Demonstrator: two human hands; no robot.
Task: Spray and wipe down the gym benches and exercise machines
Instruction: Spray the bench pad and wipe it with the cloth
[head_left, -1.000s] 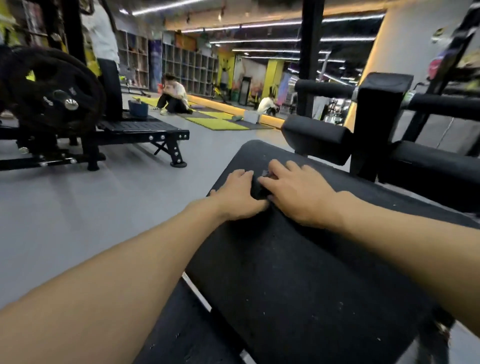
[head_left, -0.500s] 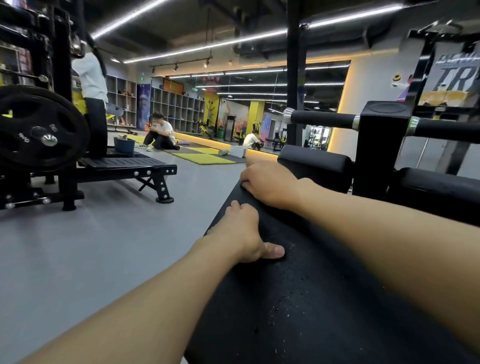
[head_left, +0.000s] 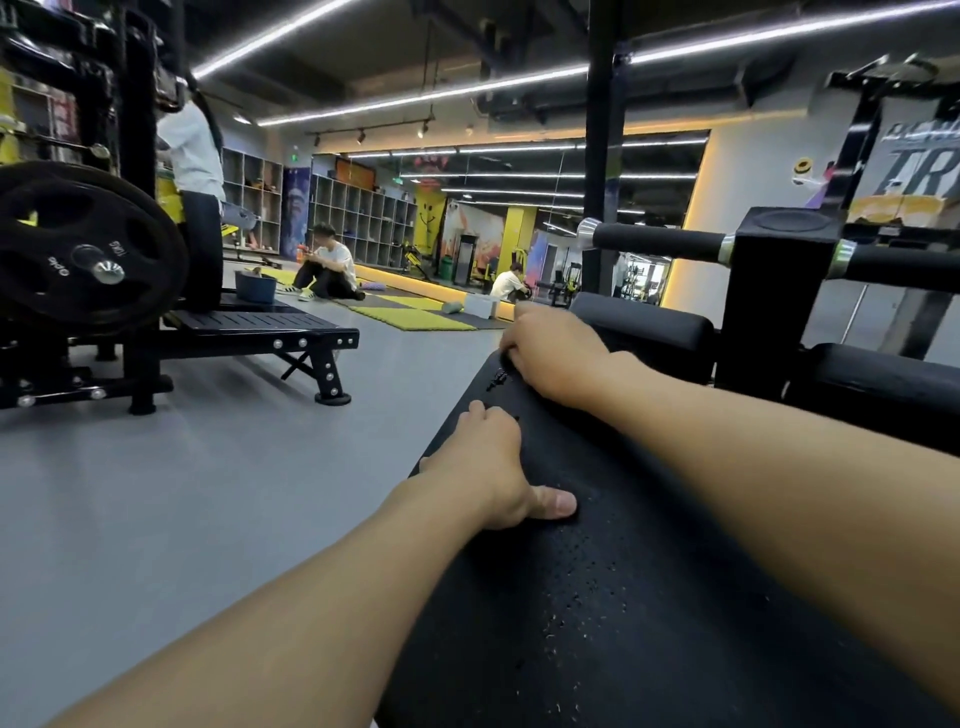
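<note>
Bench pad (head_left: 649, 597): black perforated upholstery, running from bottom right up to mid-frame, with white flecks scattered over the near part. Probably firm foam under a grippy skin, fixed to the machine frame. Nothing to lift, only to brace against and rub. Slight give under pressure likely. Ragged dark bits at the far left corner, so probably fragile there. Best held at the side edges.

Left hand (head_left: 488, 467): clamped on the pad's left edge, fingers curled over and down the side, thumb (head_left: 556, 503) flat on top.

Right hand (head_left: 558, 358): at the far end, fingers bent down over the corner, gripping the edge as far as visible. Cloth under the palm? Cannot tell. No spray bottle in view.

Roller pad (head_left: 654, 241) just beyond; weight plate (head_left: 78, 249) well apart, to the left.
</note>
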